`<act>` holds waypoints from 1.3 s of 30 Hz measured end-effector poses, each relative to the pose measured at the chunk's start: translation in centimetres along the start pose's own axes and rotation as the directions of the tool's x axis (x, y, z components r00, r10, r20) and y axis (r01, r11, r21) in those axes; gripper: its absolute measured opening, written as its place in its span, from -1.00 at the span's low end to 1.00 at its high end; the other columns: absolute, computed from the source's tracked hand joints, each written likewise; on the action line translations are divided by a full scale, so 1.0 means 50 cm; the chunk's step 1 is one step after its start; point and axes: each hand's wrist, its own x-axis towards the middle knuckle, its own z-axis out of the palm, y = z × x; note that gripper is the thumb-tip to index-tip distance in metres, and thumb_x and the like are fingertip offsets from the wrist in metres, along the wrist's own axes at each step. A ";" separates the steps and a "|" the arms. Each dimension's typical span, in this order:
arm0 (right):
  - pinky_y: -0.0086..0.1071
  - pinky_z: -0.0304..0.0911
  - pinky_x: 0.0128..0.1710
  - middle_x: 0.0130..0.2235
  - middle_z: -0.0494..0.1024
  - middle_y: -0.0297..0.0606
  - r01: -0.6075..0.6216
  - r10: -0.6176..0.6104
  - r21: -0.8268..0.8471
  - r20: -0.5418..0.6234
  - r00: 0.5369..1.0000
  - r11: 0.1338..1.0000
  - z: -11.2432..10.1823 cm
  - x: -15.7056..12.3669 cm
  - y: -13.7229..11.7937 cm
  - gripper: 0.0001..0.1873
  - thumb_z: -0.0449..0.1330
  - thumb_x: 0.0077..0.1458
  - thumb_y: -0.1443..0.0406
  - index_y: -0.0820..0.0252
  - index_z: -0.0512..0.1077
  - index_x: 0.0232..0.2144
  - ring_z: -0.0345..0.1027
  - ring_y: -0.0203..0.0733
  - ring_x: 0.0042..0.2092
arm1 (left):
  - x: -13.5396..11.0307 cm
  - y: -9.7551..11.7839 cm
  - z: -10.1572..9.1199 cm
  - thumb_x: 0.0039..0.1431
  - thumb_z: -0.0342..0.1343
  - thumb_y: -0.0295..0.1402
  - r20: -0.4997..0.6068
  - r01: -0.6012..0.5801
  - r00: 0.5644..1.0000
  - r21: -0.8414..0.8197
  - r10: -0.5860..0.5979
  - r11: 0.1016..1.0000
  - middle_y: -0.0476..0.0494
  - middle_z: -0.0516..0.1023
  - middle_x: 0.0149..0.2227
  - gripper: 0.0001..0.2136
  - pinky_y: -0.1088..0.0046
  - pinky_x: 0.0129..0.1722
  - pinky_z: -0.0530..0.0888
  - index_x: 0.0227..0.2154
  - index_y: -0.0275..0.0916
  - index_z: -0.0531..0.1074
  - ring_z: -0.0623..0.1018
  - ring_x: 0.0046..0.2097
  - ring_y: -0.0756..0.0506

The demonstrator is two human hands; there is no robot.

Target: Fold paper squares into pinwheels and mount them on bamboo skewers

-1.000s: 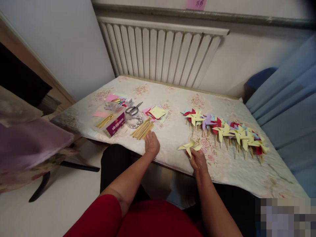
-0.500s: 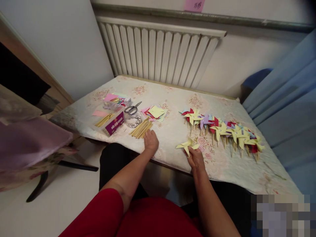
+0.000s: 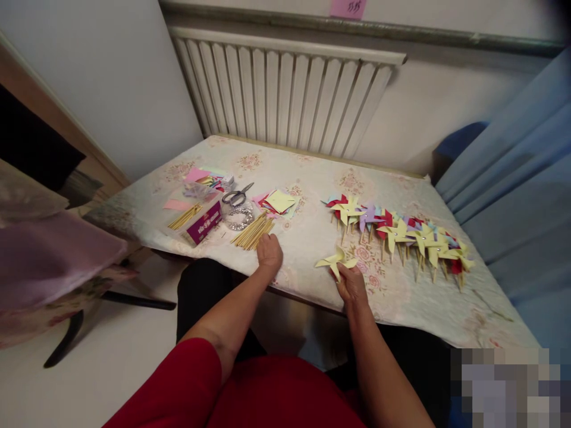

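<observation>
My right hand (image 3: pixel 351 284) is closed on a yellow paper pinwheel (image 3: pixel 335 261) near the front edge of the table (image 3: pixel 312 238). My left hand (image 3: pixel 269 250) rests with curled fingers at the near end of a pile of bamboo sticks (image 3: pixel 253 230); whether it grips a stick is hidden. A long row of finished pinwheels (image 3: pixel 401 233) in yellow, red, purple and blue lies to the right of my right hand.
Scissors (image 3: pixel 238 194), a stack of coloured paper squares (image 3: pixel 280 203), a clear tub of pins (image 3: pixel 239 217) and a purple box (image 3: pixel 203 222) sit at the left. A radiator (image 3: pixel 285 89) stands behind the table, blue fabric (image 3: pixel 513 172) at the right.
My left hand has crept slightly forward to the end of the stick pile. My right hand keeps the yellow pinwheel in about the same spot.
</observation>
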 end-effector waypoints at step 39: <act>-0.49 0.46 -0.43 -0.38 0.59 -0.39 -0.015 0.016 0.017 -0.033 0.999 1.000 0.002 -0.001 0.002 -0.61 0.40 -0.32 0.41 0.21 0.44 -0.34 0.47 -0.31 -0.41 | -0.034 -0.018 -0.010 0.25 -0.05 -0.27 -0.049 -0.046 0.998 -0.043 0.044 0.998 -0.28 0.39 -0.13 -0.78 0.25 -0.08 0.29 -0.21 -0.30 0.38 0.39 -0.05 -0.21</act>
